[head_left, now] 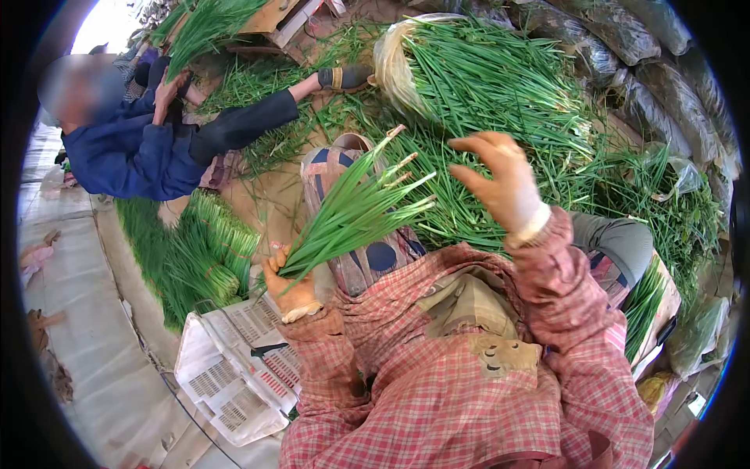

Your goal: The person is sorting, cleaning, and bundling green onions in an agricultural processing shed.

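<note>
My left hand, in an orange work glove, is closed around the leafy end of a bunch of garlic chives. The stalks fan out up and to the right over my lap, their pale cut ends away from the hand. To the right of the bunch, my right hand is raised in a similar glove. Its thumb and fingers are spread, with nothing between them. Below it lie loose garlic chives, and beyond them a big heap of chives lies in an open plastic bag.
At the left a seated person holds another bunch, one leg stretched toward the bag. Tied chive bundles lie on the ground by my left side, behind a printed carton. Filled plastic sacks line the far right.
</note>
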Available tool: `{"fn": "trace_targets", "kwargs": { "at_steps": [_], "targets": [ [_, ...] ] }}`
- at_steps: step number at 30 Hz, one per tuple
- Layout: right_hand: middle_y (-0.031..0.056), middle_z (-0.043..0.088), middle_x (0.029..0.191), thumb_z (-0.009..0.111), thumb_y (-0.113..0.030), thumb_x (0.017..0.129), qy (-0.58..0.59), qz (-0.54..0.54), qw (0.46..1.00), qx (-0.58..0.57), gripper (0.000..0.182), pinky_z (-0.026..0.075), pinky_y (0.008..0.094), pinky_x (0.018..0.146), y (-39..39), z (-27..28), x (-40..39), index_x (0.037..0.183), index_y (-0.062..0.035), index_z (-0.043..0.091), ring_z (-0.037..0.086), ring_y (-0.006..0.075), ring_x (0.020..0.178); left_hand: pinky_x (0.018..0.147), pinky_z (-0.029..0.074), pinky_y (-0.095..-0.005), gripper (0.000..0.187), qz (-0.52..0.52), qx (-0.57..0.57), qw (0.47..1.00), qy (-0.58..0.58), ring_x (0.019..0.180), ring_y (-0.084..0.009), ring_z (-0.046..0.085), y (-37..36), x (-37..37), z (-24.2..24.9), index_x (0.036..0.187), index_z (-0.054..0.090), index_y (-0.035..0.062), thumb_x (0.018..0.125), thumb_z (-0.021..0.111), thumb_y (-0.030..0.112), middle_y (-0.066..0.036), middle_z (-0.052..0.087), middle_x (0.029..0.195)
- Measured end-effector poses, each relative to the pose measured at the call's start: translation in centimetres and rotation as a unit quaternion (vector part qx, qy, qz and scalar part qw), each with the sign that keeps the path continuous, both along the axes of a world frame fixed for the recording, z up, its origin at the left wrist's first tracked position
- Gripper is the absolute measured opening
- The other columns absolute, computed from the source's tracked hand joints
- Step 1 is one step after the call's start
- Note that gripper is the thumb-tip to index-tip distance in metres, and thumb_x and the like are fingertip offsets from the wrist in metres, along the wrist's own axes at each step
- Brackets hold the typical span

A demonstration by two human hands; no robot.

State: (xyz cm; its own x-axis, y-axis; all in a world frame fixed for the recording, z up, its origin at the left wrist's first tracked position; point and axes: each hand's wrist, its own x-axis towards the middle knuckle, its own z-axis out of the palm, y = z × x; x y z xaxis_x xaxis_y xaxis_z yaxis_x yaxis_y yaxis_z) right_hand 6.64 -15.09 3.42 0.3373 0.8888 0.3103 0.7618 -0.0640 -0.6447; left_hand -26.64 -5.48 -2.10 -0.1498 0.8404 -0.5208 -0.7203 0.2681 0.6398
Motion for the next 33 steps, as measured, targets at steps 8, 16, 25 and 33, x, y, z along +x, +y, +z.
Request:
{"fn": "trace_targets", "kwargs": {
  "at_steps": [8, 16, 25, 33],
  "targets": [
    [0.0096, 0.065, 0.081, 0.059, -0.047, 0.076, 0.072, 0.130, 0.975, -0.167, 0.041, 0.039, 0.0420, 0.082, 7.3, -3.6, -5.5, 0.095, -0.0112, 0.067, 0.058, 0.0274, 0.087, 0.091, 0.041, -0.0453, 0.038, -0.030, 0.076, 0.994, -0.075, 0.072, -0.0204, 0.045, 0.6, 0.1, 0.0, 0.062, 0.027, 0.0139, 0.093, 0.042, 0.030, 0.000, 0.033, 0.060],
    [0.0131, 0.053, 0.063, 0.057, -0.025, 0.083, -0.106, -0.019, 0.993, -0.038, 0.022, 0.041, 0.0429, 0.059, 1.3, -6.7, 1.0, 0.072, -0.0063, 0.052, 0.053, 0.0327, 0.063, 0.094, 0.039, -0.0483, 0.039, -0.030, 0.104, 0.993, -0.049, 0.071, -0.0214, 0.044, 0.9, 0.5, -0.2, 0.062, 0.028, 0.0140, 0.092, 0.045, 0.033, 0.000, 0.033, 0.061],
    [0.0093, 0.064, 0.087, 0.062, -0.040, 0.075, -0.260, -0.072, 0.953, -0.134, 0.034, 0.040, 0.0424, 0.083, -2.4, -6.2, 9.0, 0.099, -0.0155, 0.064, 0.057, 0.0283, 0.090, 0.094, 0.040, -0.0501, 0.039, -0.047, 0.145, 0.988, -0.003, 0.070, -0.0201, 0.044, 1.0, 1.2, 0.3, 0.065, 0.031, 0.0138, 0.089, 0.050, 0.037, 0.000, 0.033, 0.063],
    [0.0124, 0.066, 0.082, 0.064, -0.043, 0.073, 0.197, 0.111, 0.942, -0.250, 0.040, 0.041, 0.0375, 0.081, 8.0, -2.1, -2.0, 0.092, -0.0086, 0.068, 0.062, 0.0259, 0.083, 0.092, 0.037, -0.0444, 0.037, -0.100, 0.200, 0.974, -0.032, 0.074, -0.0222, 0.039, 1.0, 2.0, 1.9, 0.066, 0.029, 0.0125, 0.093, 0.044, 0.033, 0.000, 0.029, 0.065]
  ]
}}
